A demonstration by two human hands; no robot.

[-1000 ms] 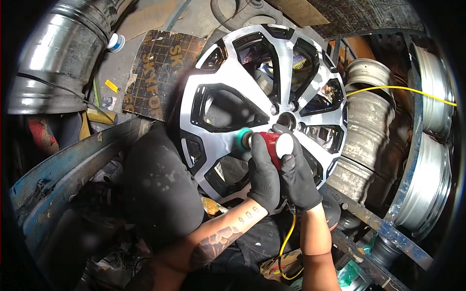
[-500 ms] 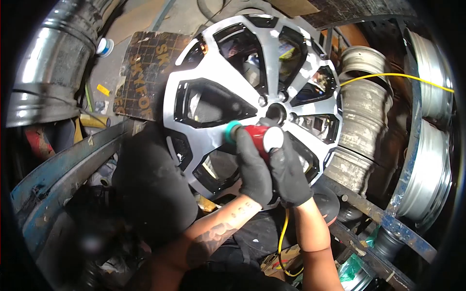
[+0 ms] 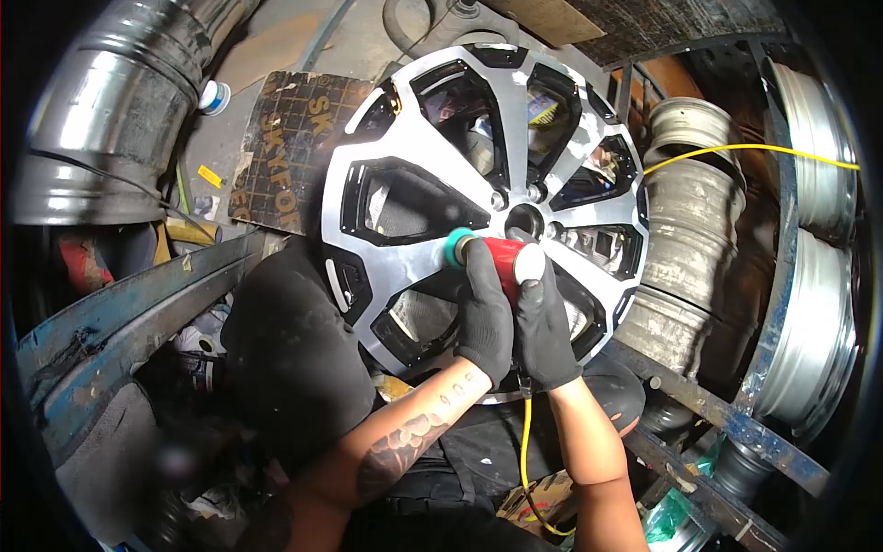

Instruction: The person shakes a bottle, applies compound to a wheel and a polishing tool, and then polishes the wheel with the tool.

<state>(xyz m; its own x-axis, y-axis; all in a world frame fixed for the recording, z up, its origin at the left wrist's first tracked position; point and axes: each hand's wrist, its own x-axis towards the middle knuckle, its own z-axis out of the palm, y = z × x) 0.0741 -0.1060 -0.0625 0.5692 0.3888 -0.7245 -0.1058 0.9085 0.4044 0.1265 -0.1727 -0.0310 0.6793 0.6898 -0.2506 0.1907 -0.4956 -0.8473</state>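
Observation:
My left hand (image 3: 484, 317), in a dark grey glove, is closed around the front end of a small red sander (image 3: 504, 258). My right hand (image 3: 547, 327), gloved alike, grips the same tool by its body near the white round end. The sander's green disc pad (image 3: 455, 248) rests against, or very close to, a silver spoke of the alloy wheel (image 3: 411, 264). This wheel has black pockets between bright machined spokes and lies tilted across my lap. From beneath the right hand a yellow hose (image 3: 526, 432) runs downward.
Stacked bare rims (image 3: 690, 202) and a metal rack (image 3: 777, 276) with more rims stand on the right. Large metal rims (image 3: 106, 120) rise at the upper left. A printed board (image 3: 285, 147) lies behind the wheel, and a blue metal beam (image 3: 129, 304) crosses the left side.
Both hands and the sander have shifted slightly right in the view. The pad sits a little nearer the wheel's hub. The surroundings have also shifted slightly in the view.

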